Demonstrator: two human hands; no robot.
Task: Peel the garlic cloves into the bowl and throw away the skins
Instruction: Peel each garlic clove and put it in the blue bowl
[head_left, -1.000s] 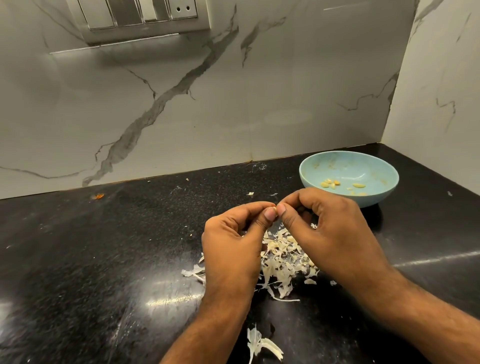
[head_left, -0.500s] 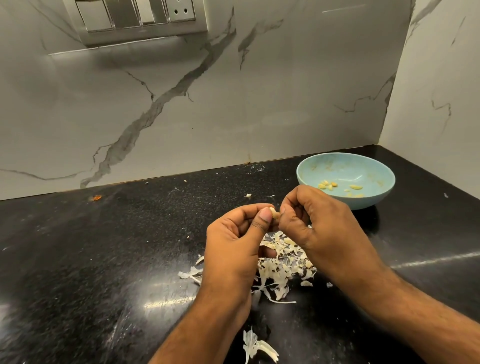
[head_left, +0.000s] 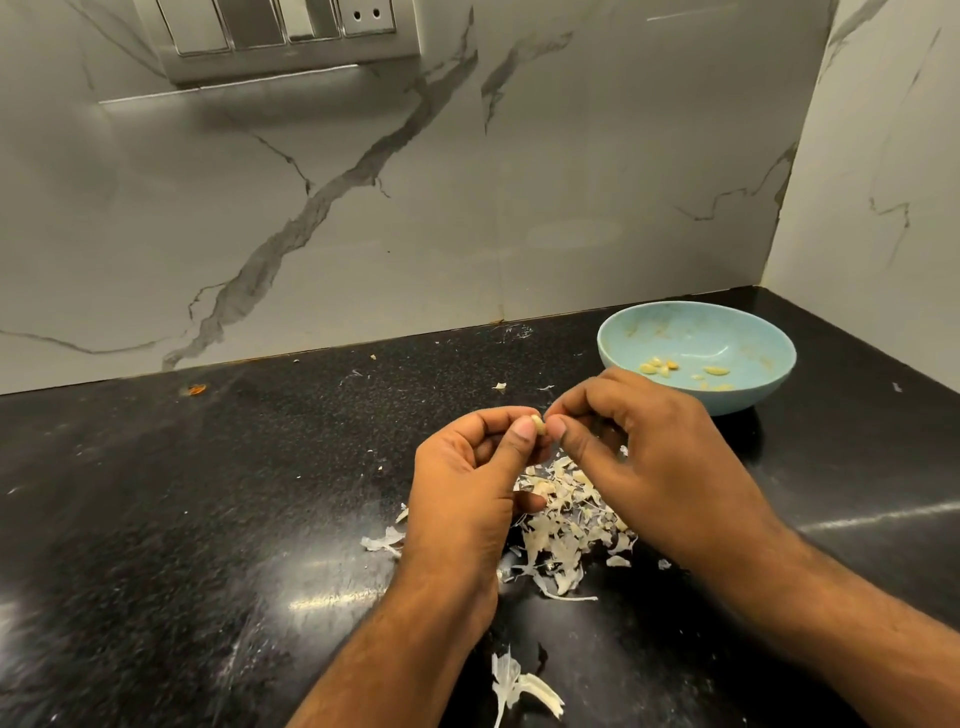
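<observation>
A small pale garlic clove (head_left: 538, 425) is pinched between the thumb and fingers of my left hand (head_left: 467, 493) above the black counter. My right hand (head_left: 654, 457) meets it from the right, thumb and forefinger pinching at the clove's end. Under both hands lies a heap of papery garlic skins (head_left: 566, 530). A light blue bowl (head_left: 753, 338) stands behind and to the right of my right hand, with several peeled cloves (head_left: 660, 367) in its bottom.
The black stone counter (head_left: 208, 493) runs to a marble back wall and a side wall at the right corner. A separate bunch of skin (head_left: 519, 686) lies near my left forearm. Stray skin bits (head_left: 500, 386) dot the counter. A switch panel (head_left: 280, 31) hangs on the wall.
The clove's pale tip now shows between my two thumbs, where it was hidden a second ago. Both hands stay together over the skin heap.
</observation>
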